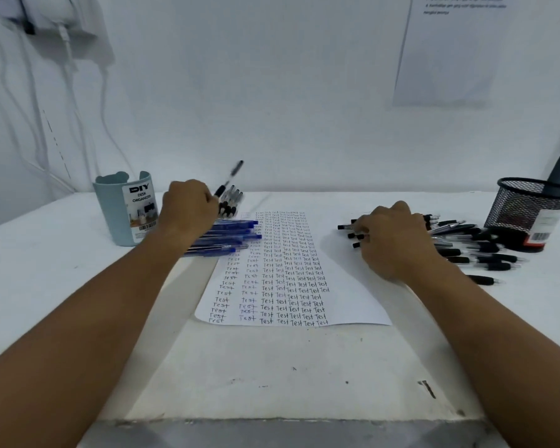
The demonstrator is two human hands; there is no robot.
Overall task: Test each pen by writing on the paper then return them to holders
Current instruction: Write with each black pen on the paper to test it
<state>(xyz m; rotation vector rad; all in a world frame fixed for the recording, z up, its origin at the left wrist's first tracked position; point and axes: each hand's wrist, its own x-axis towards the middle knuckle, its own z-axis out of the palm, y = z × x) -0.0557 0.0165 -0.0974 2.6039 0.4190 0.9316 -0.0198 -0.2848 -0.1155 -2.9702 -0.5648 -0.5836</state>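
Left hand (188, 205) grips black pens (228, 189) beside blue pens (230, 236); right hand (392, 237) curls over black pen pile (466, 244); paper (288, 273) between.

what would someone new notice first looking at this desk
Most likely the paper in the middle of the table, filled with columns of the handwritten word "Test". Next, the pens: blue pens lie beside the light blue desk organizer at the left, black pens spread in front of the black mesh holder at the right. The left hand lifts one black pen, while the right hand grips several.
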